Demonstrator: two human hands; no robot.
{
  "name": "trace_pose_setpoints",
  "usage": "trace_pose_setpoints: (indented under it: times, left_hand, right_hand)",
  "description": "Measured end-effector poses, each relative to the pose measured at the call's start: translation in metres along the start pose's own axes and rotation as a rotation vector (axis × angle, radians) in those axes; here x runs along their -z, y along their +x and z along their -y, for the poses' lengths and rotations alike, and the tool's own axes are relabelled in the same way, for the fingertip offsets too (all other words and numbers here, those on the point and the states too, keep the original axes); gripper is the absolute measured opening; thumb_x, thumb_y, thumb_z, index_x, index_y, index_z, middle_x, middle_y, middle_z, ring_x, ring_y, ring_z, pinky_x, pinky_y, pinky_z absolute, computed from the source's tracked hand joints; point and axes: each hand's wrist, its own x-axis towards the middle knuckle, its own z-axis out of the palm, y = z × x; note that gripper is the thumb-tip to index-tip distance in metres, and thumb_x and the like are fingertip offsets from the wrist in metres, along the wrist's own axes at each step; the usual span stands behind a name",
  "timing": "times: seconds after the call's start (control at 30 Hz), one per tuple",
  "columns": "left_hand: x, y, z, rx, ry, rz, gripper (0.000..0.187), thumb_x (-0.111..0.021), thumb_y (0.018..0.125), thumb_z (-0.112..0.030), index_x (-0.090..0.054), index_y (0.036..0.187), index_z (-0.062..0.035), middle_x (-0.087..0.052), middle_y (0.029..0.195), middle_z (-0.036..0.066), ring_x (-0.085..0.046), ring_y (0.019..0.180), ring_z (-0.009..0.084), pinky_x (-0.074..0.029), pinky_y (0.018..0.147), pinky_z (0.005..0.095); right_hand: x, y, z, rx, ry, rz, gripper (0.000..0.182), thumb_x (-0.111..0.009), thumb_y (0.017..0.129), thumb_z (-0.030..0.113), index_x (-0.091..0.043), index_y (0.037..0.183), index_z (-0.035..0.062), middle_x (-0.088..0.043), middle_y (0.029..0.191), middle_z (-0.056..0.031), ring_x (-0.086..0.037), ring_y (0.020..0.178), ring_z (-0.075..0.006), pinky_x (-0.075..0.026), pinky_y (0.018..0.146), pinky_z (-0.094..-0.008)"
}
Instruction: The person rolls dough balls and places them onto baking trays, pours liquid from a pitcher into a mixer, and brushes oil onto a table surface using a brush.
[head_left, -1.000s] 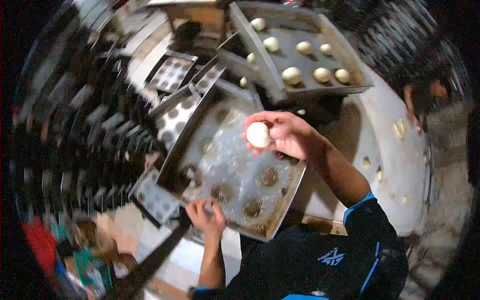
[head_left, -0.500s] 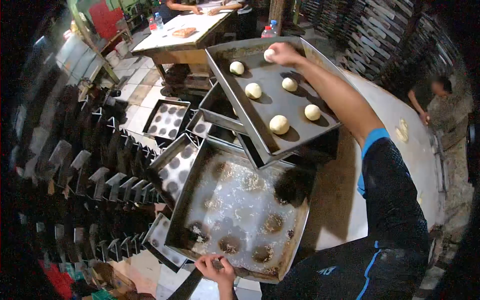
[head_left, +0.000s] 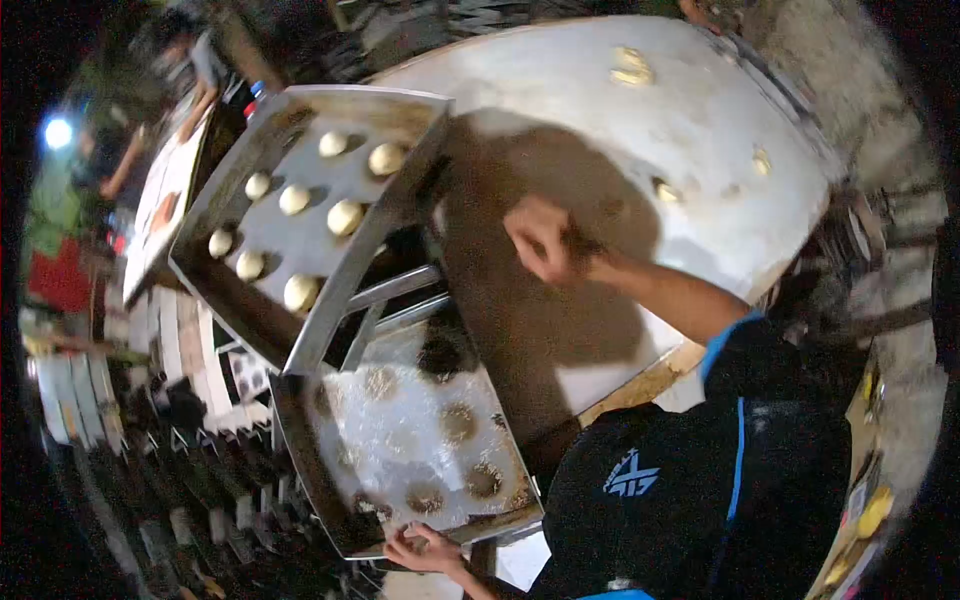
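Observation:
My left hand (head_left: pixel 425 548) curls its fingers over the near rim of an empty metal baking tray (head_left: pixel 410 440), whose base has dark round marks and pale crumbs. Beyond it, a second deep baking tray (head_left: pixel 330 265) rests at an angle, higher up. Several round pale dough balls (head_left: pixel 345 217) lie spaced out in rows inside. My right hand (head_left: pixel 540 238) hangs to the right of that tray, over the shadowed part of a white worktable (head_left: pixel 540 75). Motion smears its fingers, and I cannot make out anything in them.
Dough pieces (head_left: pixel 632 67) lie on the worktable's far side, with smaller bits (head_left: pixel 668 190) nearer. More metal trays and racks (head_left: pixel 230 500) crowd the lower left. At the upper left, a person (head_left: pixel 205 75) leans over another table (head_left: pixel 165 200). A bright lamp (head_left: pixel 58 133) shines there.
My right hand has left the dough ball in the far tray and swung right, over the worktable. My view has turned right. My left hand stays on the near tray's rim.

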Motion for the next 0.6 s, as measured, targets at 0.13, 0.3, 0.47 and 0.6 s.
trace_pose_setpoints:
  times: [0.13,0.3,0.47,0.6]
  left_hand:
    - [0.008,0.011,0.007,-0.18,-0.022,0.147,0.018,-0.059,0.08,-0.016,-0.055,0.08,0.0006,-0.047,0.082,0.011,-0.048,0.072,0.0246,-0.039,0.062,0.0356]
    - [-0.004,0.035,-0.057,-0.262,-0.149,0.07,0.017,-0.06,0.083,-0.012,-0.054,0.087,0.0041,-0.048,0.085,0.012,-0.047,0.07,0.0189,-0.04,0.059,0.0318]
    - [-0.08,0.007,-0.214,-0.521,-0.36,0.084,0.02,-0.057,0.081,-0.001,-0.052,0.101,0.0015,-0.053,0.093,0.012,-0.053,0.082,0.0213,-0.046,0.07,0.034]
    - [-0.195,-0.049,-0.357,-0.419,-0.534,0.655,0.035,-0.066,0.074,-0.007,-0.053,0.106,-0.0045,-0.059,0.098,0.011,-0.056,0.089,0.0169,-0.045,0.079,0.0299]
  right_hand:
    - [0.102,-0.161,-0.054,-0.486,-0.338,0.365,0.015,-0.06,0.067,0.006,-0.056,0.08,0.0017,-0.054,0.084,-0.0156,-0.055,0.082,-0.03,-0.045,0.073,-0.0396]
    - [0.218,-0.222,-0.181,-1.202,-0.511,-0.179,0.031,-0.07,0.072,0.015,-0.059,0.098,0.0057,-0.06,0.095,-0.0141,-0.059,0.086,-0.0238,-0.047,0.075,-0.0349]
    - [0.181,-0.248,-0.214,-0.808,-0.07,-0.168,0.031,-0.067,0.077,0.016,-0.055,0.104,0.0072,-0.059,0.092,-0.0075,-0.058,0.084,-0.0194,-0.046,0.072,-0.0341]
    - [0.141,-0.28,-0.184,-0.976,0.36,-0.335,0.022,-0.058,0.082,0.022,-0.048,0.095,0.0071,-0.047,0.079,-0.0018,-0.046,0.072,-0.0145,-0.04,0.065,-0.0297]
